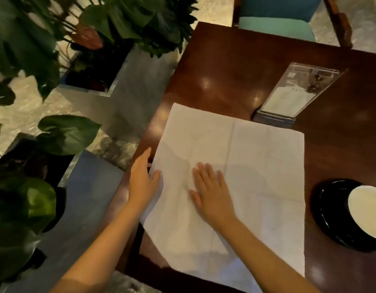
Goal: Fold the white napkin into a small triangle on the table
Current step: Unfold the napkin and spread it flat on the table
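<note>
The white napkin (256,166) lies spread out flat as one large square on the dark wooden table (235,66), with crease lines crossing its middle. My right hand (210,189) rests palm down on the napkin's left half, fingers spread, holding nothing. My left hand (141,178) lies at the napkin's left edge near the table's edge, its thumb on the paper and its fingers stretched along the edge. I cannot tell whether the fingers are under the paper.
A clear acrylic menu stand (297,94) stands just behind the napkin. A black saucer with a white cup (351,212) sits at the right. Potted plants (56,136) in metal planters line the table's left side. A teal chair (278,24) is at the far side.
</note>
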A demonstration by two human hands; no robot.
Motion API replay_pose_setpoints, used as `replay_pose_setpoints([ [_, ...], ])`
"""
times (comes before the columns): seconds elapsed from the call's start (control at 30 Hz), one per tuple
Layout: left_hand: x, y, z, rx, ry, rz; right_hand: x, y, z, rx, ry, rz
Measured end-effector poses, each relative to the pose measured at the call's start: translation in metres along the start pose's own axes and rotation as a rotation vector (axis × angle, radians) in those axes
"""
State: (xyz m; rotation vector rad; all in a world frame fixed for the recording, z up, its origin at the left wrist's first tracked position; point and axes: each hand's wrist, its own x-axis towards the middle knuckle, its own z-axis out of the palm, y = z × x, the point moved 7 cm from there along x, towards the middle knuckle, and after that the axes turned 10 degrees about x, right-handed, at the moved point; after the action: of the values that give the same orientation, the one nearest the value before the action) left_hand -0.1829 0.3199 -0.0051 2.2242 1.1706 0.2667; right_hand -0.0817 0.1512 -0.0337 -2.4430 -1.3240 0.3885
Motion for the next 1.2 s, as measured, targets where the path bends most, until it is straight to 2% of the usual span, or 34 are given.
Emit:
replay_pose_setpoints([
  [0.1,-0.027,-0.033,-0.006,0.143,-0.074,-0.207,-0.007,-0.004,0.011,-0.044,-0.026,0.003],
  [0.2,-0.050,-0.051,-0.009,0.185,-0.258,-0.316,-0.008,-0.003,0.009,-0.050,-0.044,0.007],
  [0.3,-0.073,-0.050,-0.003,-0.120,-0.554,-0.240,-0.010,-0.006,0.010,-0.055,-0.067,0.022],
  [0.37,-0.089,-0.049,-0.008,-0.116,-0.633,-0.172,-0.011,-0.006,0.009,-0.061,-0.075,0.020],
  [0.43,-0.097,-0.063,-0.019,0.058,-0.548,-0.194,-0.010,-0.006,0.011,-0.078,-0.098,-0.005],
  [0.57,-0.114,-0.089,-0.046,0.368,-0.360,-0.355,-0.012,-0.008,0.007,-0.080,-0.135,0.026],
  [0.63,-0.116,-0.073,-0.059,0.581,-0.096,-0.265,-0.017,-0.018,0.005,-0.074,-0.133,0.057],
  [0.7,-0.116,-0.032,-0.050,0.486,0.141,-0.029,-0.024,-0.043,0.010,-0.041,-0.115,0.025],
  [0.73,-0.116,-0.016,-0.035,0.412,0.150,0.072,-0.029,-0.058,0.016,-0.027,-0.103,-0.002],
  [0.8,-0.115,-0.002,0.005,0.433,0.038,0.155,-0.043,-0.074,0.030,-0.008,-0.118,-0.005],
  [0.87,-0.116,-0.014,0.033,0.555,-0.035,0.130,-0.058,-0.065,0.036,0.032,-0.084,0.014],
  [0.97,-0.118,-0.032,0.038,0.648,-0.034,0.104,-0.079,-0.029,0.026,0.008,-0.010,0.032],
  [1.2,-0.119,-0.056,0.015,0.665,0.001,0.031,-0.132,0.068,-0.012,-0.101,0.062,0.232],
])
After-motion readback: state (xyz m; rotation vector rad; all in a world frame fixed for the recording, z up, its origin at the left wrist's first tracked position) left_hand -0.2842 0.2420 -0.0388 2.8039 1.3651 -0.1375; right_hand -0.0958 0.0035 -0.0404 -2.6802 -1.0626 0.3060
